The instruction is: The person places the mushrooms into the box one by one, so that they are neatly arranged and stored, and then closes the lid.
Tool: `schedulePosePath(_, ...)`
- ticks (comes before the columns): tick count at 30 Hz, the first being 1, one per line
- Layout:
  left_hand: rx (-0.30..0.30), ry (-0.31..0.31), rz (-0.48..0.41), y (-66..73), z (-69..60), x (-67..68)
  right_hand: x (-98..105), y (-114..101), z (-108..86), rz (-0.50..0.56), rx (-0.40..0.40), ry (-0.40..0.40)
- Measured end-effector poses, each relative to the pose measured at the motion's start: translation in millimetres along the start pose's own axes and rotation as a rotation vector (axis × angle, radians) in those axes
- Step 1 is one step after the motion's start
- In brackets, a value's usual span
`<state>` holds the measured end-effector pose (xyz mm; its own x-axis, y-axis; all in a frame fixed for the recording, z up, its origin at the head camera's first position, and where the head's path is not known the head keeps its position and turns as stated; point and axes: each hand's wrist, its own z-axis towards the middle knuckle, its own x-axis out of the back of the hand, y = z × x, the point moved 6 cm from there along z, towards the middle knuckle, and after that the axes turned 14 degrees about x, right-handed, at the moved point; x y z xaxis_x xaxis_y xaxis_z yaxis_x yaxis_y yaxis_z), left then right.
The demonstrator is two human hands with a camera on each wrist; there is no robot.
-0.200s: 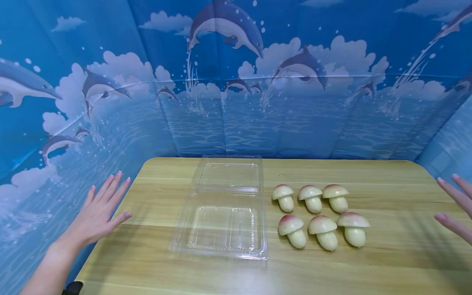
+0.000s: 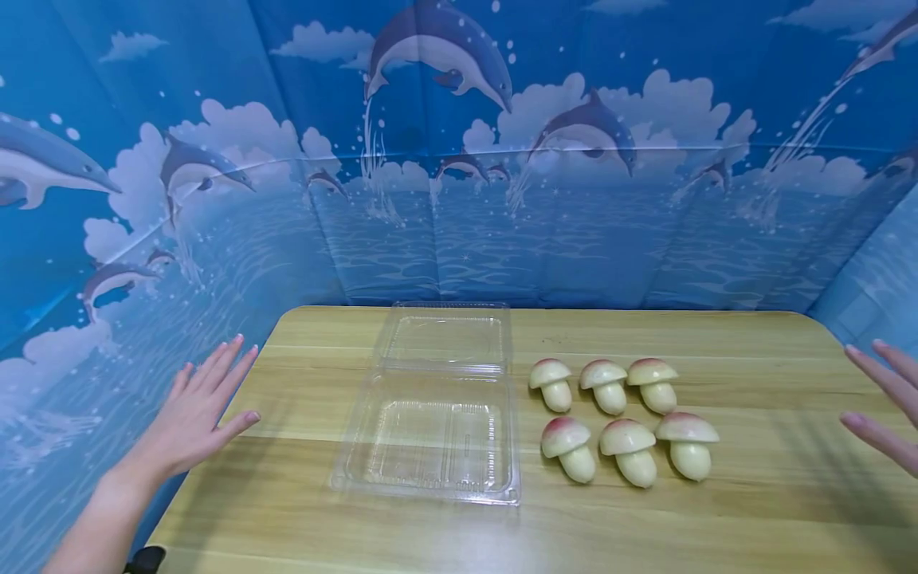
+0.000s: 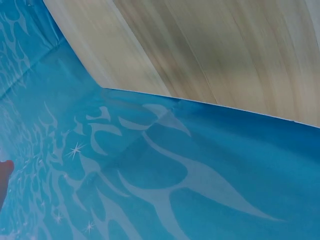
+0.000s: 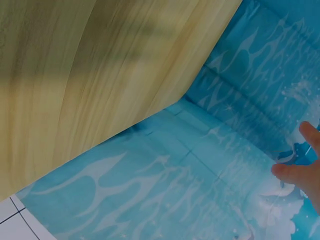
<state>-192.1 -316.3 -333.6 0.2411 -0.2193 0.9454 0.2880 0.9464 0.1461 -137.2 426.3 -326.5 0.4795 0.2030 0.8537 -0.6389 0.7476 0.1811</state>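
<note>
In the head view my left hand (image 2: 190,418) hovers above the table's left edge, fingers straight and spread, holding nothing. At the right border my right hand (image 2: 889,387), partly cut off, also has its visible fingers extended with nothing in them. Between the hands lies a clear plastic clamshell box (image 2: 430,442) with its lid (image 2: 445,339) folded back. Several toy mushrooms (image 2: 627,452), cream with pinkish caps, lie in two rows to the box's right; my right hand is well apart from them. Only fingertips (image 3: 5,172) show in the left wrist view, and a few fingers (image 4: 300,175) in the right.
A light wood-grain table (image 2: 287,510) carries everything. Behind it and along the sides hangs a blue curtain (image 2: 459,231) printed with dolphins and waves. A small black object (image 2: 146,560) shows by the left forearm. White floor tiles (image 4: 22,222) appear in the right wrist view.
My left hand has shifted very slightly to the right and my right hand very slightly to the left. The box and mushrooms have not moved.
</note>
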Motion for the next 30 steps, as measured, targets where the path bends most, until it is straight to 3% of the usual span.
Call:
schedulePosePath(3, 0.013, -0.009, -0.041, 2.2, 0.7, -1.6, -8, 7, -0.5, 0.098, -0.25, 0.044)
schedulePosePath(8, 0.064, -0.04, -0.172, 7.7, 3.9, -6.9, -9, -4, 14.4, 0.243, -0.193, 0.201)
schedulePosePath(10, 0.101, -0.07, -0.261, 9.6, 5.4, -10.6, -14, -5, 16.5, 0.307, -0.241, 0.158)
schedulePosePath(14, 0.197, -0.144, -0.439, 12.4, 6.6, -21.8, -30, -3, 12.0, 0.397, -0.408, -0.024)
schedulePosePath(16, 0.238, -0.193, -0.511, 13.7, 6.1, -28.6, -36, -3, 11.0, 0.427, -0.441, -0.088)
schedulePosePath(20, 0.319, -0.331, -0.673, 17.9, 2.8, -42.9, -44, -8, 13.4, 0.499, -0.397, -0.071)
schedulePosePath(23, 0.361, -0.427, -0.826, 23.2, 0.3, -54.9, -53, -14, 14.6, 0.55, -0.428, -0.094)
schedulePosePath(27, 0.413, -0.519, -0.988, 31.7, -1.7, -71.7, -67, -23, 14.4, 0.628, -0.48, -0.157)
schedulePosePath(30, 0.447, -0.571, -1.045, 38.9, -3.6, -80.5, -77, -28, 13.8, 0.685, -0.478, -0.154)
